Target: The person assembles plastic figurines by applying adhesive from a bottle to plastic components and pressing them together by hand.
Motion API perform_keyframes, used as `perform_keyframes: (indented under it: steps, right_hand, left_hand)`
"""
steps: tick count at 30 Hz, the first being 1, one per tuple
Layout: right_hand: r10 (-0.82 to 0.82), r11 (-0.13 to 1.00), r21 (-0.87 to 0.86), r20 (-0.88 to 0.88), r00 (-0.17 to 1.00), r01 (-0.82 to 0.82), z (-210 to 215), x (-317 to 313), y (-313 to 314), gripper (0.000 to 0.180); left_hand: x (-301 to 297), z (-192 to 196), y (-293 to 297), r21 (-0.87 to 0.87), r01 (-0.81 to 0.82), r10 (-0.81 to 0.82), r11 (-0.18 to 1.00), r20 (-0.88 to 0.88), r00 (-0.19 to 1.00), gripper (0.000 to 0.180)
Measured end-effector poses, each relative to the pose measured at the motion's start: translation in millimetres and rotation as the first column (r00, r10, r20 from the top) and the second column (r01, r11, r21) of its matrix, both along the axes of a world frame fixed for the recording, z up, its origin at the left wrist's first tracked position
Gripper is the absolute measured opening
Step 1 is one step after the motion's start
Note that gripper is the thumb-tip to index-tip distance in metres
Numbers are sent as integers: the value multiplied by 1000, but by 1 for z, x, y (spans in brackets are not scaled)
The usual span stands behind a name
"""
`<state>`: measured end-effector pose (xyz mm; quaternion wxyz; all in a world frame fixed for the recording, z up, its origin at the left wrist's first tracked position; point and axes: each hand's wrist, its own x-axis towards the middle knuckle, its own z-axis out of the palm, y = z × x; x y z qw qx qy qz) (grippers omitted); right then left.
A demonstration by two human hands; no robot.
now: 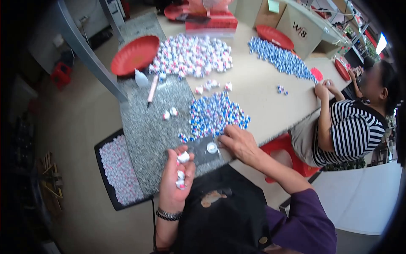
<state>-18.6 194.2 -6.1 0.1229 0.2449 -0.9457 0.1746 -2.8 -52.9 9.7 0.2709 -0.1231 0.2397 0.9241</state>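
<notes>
My left hand (174, 180) is turned palm up, its fingers curled around several small white pieces with pink marks (181, 174). To its right, my right hand (241, 146) is closed palm down beside a dark flat plate (203, 153); anything between its fingertips is hidden. On the plate lies a small round white-and-silver thing (212, 147). Just beyond both hands spreads a heap of small blue, white and pink pieces (215, 112). Farther back is a larger heap of white-and-pink pieces (192, 55). A few loose white pieces (170, 113) lie on the grey speckled surface.
A red scalloped plate (135, 55), white squeeze bottle (141, 78) and pink pen-like tool (153, 89) are at the back left. A black tray of pieces (120, 171) sits lower left. At right, a person in stripes (353, 127) works by another blue heap (281, 59).
</notes>
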Motion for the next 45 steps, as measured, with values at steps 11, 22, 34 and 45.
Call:
perform_keyframes:
  steps: [11,22,34,45]
  right_hand:
    - [251,345,-785,605,755,515,23,-9,-9,10]
    - [463,175,-739,645,608,650,39,-13,-23,20]
    - [34,878,-464,311,950,120,30,5,-26,16]
    - [58,976,-216,77,995,-40,8,6,-29,18]
  left_hand:
    - [6,-5,-3,177,62,-77,982,82,994,41]
    - [-11,-1,-7,167,20,-25,986,29,999,46]
    - [8,-23,-17,180,-24,37,983,-67,997,36]
    - [12,-11,-14,-23,-35,29,999,-229,973,31]
